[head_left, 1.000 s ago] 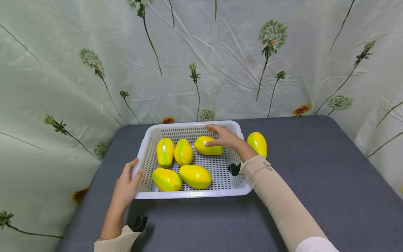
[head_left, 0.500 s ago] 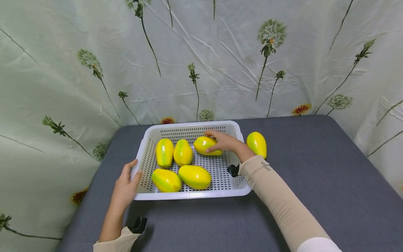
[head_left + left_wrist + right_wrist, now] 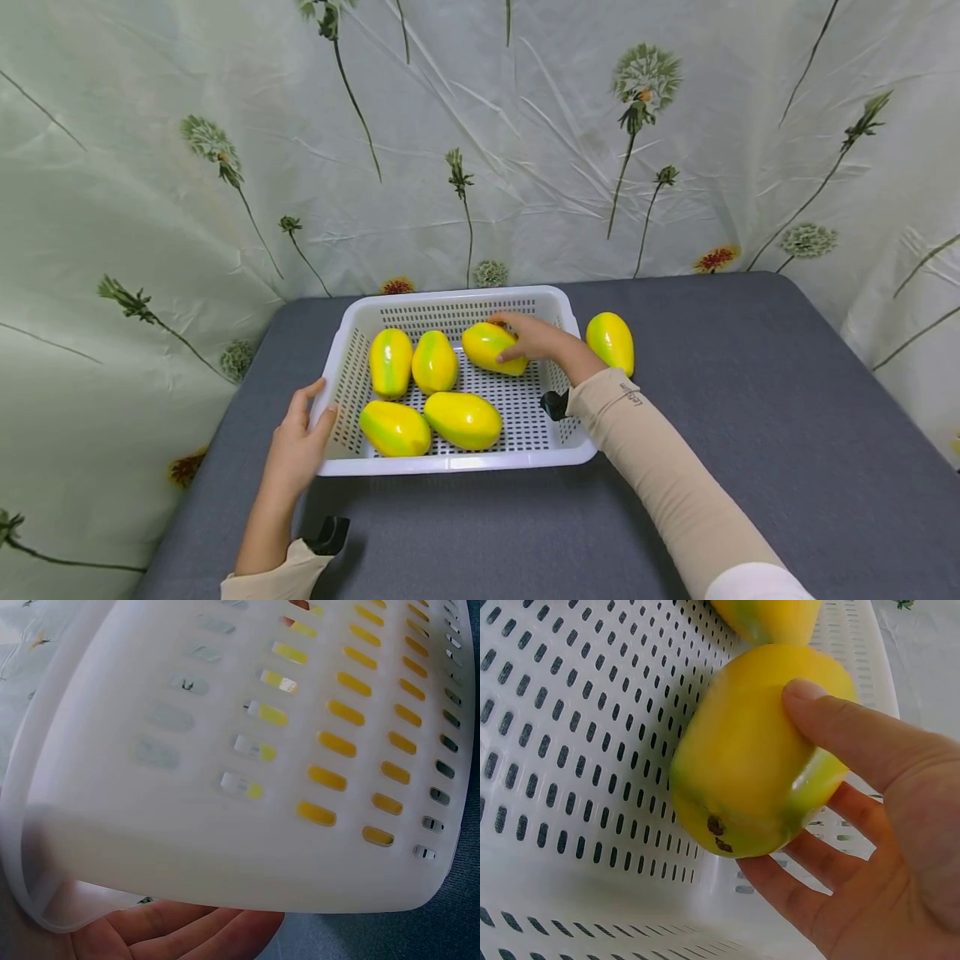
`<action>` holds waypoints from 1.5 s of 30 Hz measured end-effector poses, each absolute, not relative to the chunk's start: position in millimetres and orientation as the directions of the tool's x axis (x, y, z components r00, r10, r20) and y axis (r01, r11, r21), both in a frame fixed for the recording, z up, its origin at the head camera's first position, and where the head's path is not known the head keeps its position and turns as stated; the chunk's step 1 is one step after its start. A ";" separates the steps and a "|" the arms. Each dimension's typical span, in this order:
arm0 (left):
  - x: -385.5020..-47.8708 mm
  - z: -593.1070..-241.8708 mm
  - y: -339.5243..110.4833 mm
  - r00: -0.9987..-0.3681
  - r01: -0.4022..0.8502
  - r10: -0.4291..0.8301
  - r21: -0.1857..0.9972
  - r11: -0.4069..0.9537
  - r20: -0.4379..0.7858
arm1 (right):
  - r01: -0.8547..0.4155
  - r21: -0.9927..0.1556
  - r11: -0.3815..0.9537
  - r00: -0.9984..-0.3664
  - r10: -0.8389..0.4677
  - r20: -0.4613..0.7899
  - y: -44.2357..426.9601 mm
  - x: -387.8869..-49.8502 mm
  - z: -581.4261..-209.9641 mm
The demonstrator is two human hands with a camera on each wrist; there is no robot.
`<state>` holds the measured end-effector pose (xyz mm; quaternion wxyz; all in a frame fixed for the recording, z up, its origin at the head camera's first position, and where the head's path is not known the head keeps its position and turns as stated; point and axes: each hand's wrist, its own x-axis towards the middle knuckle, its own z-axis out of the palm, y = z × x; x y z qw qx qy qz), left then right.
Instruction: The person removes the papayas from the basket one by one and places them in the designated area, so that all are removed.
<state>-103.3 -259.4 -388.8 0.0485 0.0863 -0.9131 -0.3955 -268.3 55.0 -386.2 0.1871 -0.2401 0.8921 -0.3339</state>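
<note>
In the head view a white perforated plastic basket (image 3: 450, 460) holds several glossy yellow papayas with green streaks. My right hand (image 3: 534, 337) grips the papaya at the back right (image 3: 487, 346) inside it. Up close in the right wrist view, the thumb lies on top of this papaya (image 3: 757, 750), and the fingers (image 3: 780, 889) curve round its side and underneath. My left hand (image 3: 298, 446) holds the basket's left rim near the front corner, thumb over the edge. In the left wrist view its fingers (image 3: 187, 930) show beside the basket's outer wall (image 3: 135, 832).
Another papaya (image 3: 610, 343) lies on the dark grey tabletop (image 3: 750, 400), just right of the basket. Two papayas stand at the basket's back left, with two more along its front. A flower-patterned curtain (image 3: 480, 108) hangs behind the table.
My right hand has come down from above the back-right papaya and closed its fingers round it. That papaya has tilted slightly. The left hand keeps its place at the rim.
</note>
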 end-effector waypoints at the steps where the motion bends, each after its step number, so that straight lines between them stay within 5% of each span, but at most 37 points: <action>1: -103.2 -387.8 -258.7 -0.980 -0.126 -0.200 0.731 0.671 0.015 | -0.304 -0.692 0.655 -0.814 -0.555 -0.169 55.2 -268.2 -385.9; 18: -137.3 -487.4 -312.1 -0.961 -0.059 -0.230 0.698 0.714 0.155 | -0.246 -0.818 0.520 -0.844 -0.529 -0.082 59.8 -268.5 -376.1; 24: -133.0 -478.3 -307.9 -0.965 -0.059 -0.220 0.694 0.718 0.145 | -0.252 -0.842 0.477 -0.853 -0.520 -0.039 61.9 -265.5 -366.8; 34: -104.5 -396.5 -263.8 -0.982 -0.113 -0.189 0.735 0.669 0.021 | -0.286 -0.848 0.446 -0.872 -0.488 0.038 68.5 -260.5 -358.9; 41: -120.5 -441.4 -288.7 -0.976 -0.057 -0.189 0.716 0.696 0.106 | -0.294 -0.858 0.421 -0.878 -0.474 0.068 72.0 -257.8 -354.5; 45: -117.0 -427.0 -281.7 -0.979 -0.085 -0.190 0.719 0.690 0.067 | -0.295 -0.859 0.418 -0.885 -0.459 0.080 76.0 -254.6 -349.3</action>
